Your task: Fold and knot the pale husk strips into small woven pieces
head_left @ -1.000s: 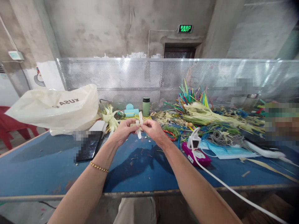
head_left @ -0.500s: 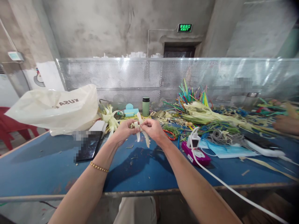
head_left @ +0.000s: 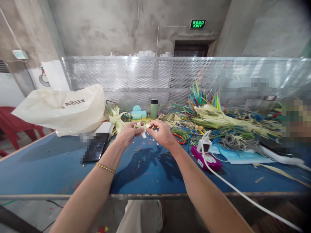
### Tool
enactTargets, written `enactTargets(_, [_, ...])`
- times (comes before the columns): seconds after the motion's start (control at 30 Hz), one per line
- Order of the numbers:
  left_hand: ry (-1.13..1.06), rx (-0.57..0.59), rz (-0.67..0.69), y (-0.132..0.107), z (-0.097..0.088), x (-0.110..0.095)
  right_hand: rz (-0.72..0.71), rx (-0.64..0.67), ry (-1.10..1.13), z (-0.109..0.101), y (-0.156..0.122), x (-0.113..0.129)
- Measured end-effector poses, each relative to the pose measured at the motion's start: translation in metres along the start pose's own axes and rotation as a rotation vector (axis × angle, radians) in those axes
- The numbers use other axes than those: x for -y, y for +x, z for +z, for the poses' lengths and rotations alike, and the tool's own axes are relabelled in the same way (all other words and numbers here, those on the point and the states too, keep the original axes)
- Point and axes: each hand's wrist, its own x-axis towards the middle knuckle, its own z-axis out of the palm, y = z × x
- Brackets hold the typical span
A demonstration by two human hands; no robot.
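A pale leaf strip (head_left: 143, 134) is pinched between the left hand (head_left: 127, 134) and the right hand (head_left: 162, 134), both grips closed on it, above the blue table (head_left: 48, 168) at the frame's centre. It is judged light, thin and pliable, easily torn, and best held by the fingertips near its fold.

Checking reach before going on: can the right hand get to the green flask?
Probably yes: the green flask stands upright just beyond the right hand, only low husk scraps between. But it and the left hand pinch a pale strip.
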Motion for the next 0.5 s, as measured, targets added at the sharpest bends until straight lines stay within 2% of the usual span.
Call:
enactTargets(0.1, [-0.038, -0.015, 0.006, 0.0018, -0.0018, 0.0013, 0.016, 0.052, 0.025, 0.0010, -0.0017, 0.0021])
enactTargets(0.5, [-0.050, -0.068, 0.008, 0.0018, -0.0008, 0.0014, -0.037, 0.104, -0.019, 0.0052, -0.0050, 0.0026])
